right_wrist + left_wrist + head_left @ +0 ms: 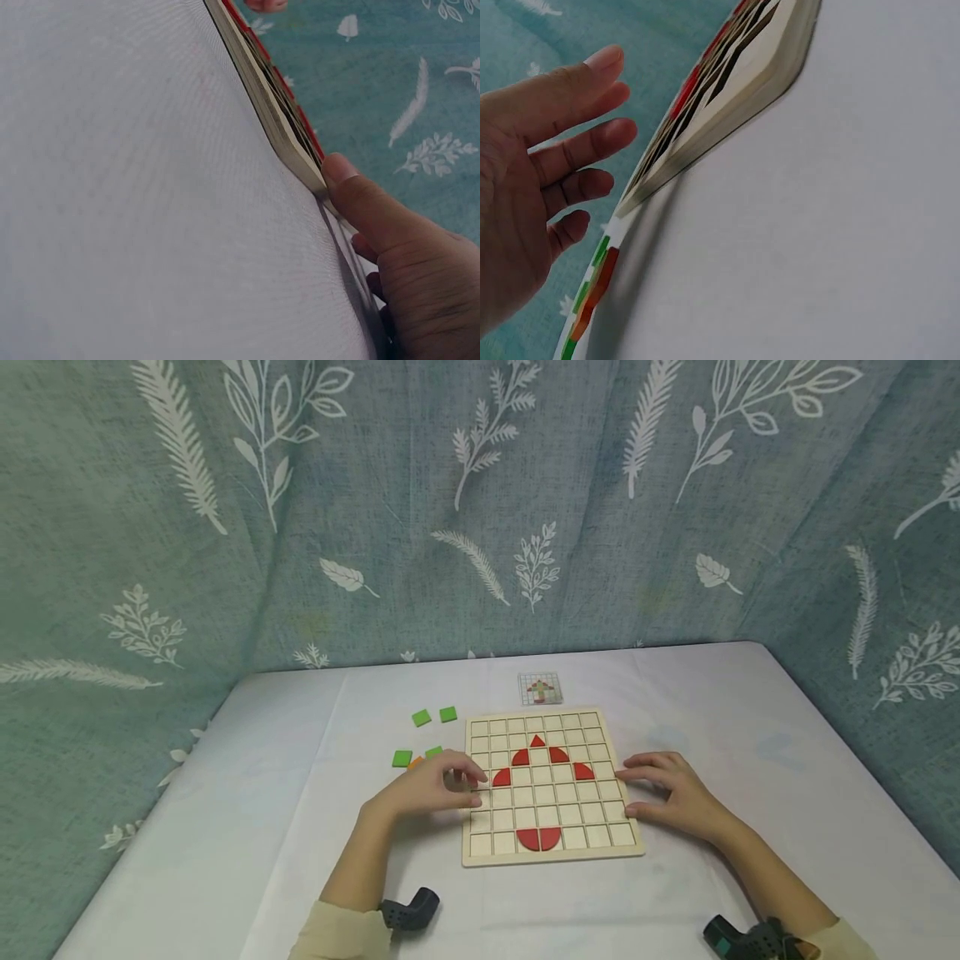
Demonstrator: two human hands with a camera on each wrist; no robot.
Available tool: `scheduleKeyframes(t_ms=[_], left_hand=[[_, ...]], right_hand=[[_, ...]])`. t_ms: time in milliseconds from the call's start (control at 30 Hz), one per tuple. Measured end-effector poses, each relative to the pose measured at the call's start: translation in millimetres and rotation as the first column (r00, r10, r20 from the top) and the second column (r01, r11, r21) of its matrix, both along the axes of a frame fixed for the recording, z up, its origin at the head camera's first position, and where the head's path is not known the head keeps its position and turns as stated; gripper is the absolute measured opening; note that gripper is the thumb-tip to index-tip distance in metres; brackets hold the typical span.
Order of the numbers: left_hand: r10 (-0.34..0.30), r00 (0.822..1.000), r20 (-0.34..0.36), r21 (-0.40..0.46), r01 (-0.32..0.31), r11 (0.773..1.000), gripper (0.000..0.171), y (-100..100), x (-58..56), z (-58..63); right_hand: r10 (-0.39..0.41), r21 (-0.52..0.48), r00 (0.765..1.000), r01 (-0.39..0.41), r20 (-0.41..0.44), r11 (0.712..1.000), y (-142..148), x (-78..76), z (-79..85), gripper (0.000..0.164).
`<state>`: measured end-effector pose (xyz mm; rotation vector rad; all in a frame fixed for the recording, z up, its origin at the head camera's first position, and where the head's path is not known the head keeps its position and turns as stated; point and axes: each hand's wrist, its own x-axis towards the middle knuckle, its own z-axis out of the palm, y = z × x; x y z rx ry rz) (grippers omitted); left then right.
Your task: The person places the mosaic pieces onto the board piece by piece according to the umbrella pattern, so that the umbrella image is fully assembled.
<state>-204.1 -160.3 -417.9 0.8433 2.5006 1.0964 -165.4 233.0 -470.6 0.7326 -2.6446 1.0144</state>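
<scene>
A square wooden grid board point(555, 861) lies on the table, with several red quarter-circle pieces point(551, 838) and one red triangle point(537, 742) in its cells. My left hand point(435, 787) hovers over the board's left edge, fingers loosely bent and parted from the thumb. Nothing is in it; the left wrist view shows its palm and fingers point(592, 146) bare. On the opposite side, my right hand point(675, 797) touches the board's right edge with its fingertips and thumb. In the right wrist view the thumb point(367, 206) rests against the board's side.
Several green squares point(422, 717) lie left of the board. An orange piece point(595, 294) sits among them, partly covered by my left hand in the head view. Behind the board is a small pattern card point(540, 688). A leaf-patterned curtain point(420, 568) hangs behind the white-covered table point(285, 760).
</scene>
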Motion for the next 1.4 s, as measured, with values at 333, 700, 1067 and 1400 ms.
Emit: scheduleKeyframes(t_ms=[333, 700, 1067, 1400], left_hand=[[0.121, 0.992, -0.032, 0.015, -0.120, 0.993, 0.034, -27, -4.8, 0.8], [0.219, 0.973, -0.076, -0.075, -0.224, 0.972, 0.036, -44, -8.5, -4.2], [0.311, 0.942, -0.126, -0.181, -0.330, 0.927, 0.030, -47, -10.8, -11.3], [0.302, 0.929, -0.216, -0.206, -0.346, 0.915, 0.030, -45, -14.9, -17.8]], right_hand=[[0.008, -0.008, 1.000, -0.008, -0.013, 1.000, 0, 0.1, 0.5, 0.046], [0.003, -0.005, 1.000, -0.003, -0.008, 1.000, 0, 0.6, 0.1, 0.047], [-0.002, -0.007, 1.000, 0.003, 0.002, 1.000, -2, 1.5, 1.7, 0.046], [-0.005, 0.006, 1.000, 0.005, -0.007, 1.000, 0, -0.7, -1.0, 0.047]])
